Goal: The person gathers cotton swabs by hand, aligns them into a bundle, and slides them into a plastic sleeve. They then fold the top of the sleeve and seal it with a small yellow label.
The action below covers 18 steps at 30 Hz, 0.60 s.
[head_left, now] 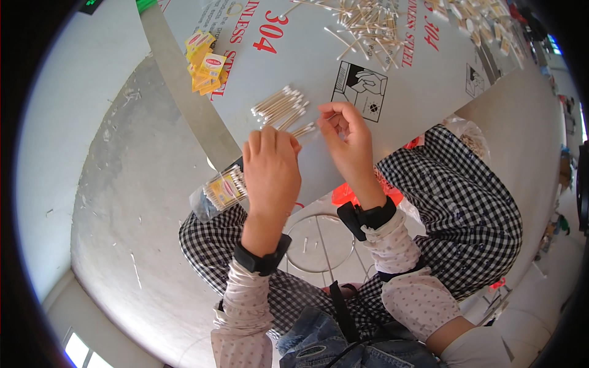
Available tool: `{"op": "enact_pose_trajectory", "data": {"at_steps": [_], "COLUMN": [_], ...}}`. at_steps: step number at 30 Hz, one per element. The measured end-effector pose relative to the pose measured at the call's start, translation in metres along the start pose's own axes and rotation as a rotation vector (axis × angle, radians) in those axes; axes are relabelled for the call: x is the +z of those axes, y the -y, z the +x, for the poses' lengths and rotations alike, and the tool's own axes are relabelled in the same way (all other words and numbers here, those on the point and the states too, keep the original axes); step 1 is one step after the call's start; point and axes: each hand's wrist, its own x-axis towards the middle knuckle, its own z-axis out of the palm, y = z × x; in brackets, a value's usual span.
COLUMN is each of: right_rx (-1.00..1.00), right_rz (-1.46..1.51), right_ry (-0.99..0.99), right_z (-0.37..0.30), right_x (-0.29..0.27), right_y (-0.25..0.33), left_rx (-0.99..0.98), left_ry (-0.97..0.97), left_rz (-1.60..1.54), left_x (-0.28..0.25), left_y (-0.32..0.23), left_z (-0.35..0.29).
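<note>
On the grey printed tabletop lies a small row of cotton swabs, their white tips side by side. My left hand is just below that row, back up and fingers curled. A few cotton swabs stick out to the right from beside its fingertips; their lower ends are hidden by the hand. My right hand is a little to the right, thumb and forefinger drawn together near those swab tips. Whatever it pinches, if anything, is too small to make out.
A clear pack of cotton swabs with a yellow label sits at the table's near left edge. Yellow cards lie at the far left. Loose swabs are heaped at the back, more at far right. A red bag hangs below the edge.
</note>
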Motion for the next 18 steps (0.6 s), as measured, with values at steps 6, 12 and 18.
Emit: {"op": "enact_pose_trajectory", "data": {"at_steps": [6,12,18], "right_rx": [0.049,0.09,0.094], "right_rz": [0.068,0.145,0.15], "right_ry": [-0.005,-0.008,-0.007], "right_z": [0.002,0.002,0.003], "right_x": [0.0,-0.002,-0.002], "right_y": [0.002,0.001,0.002], "left_rx": [-0.105,-0.052,-0.045], "left_ry": [-0.043,-0.117,-0.116], "left_rz": [-0.037,-0.064,-0.142], "left_x": [0.009,0.002,0.007], "left_y": [0.007,0.01,0.007], "left_z": [0.001,0.011,0.0]}}
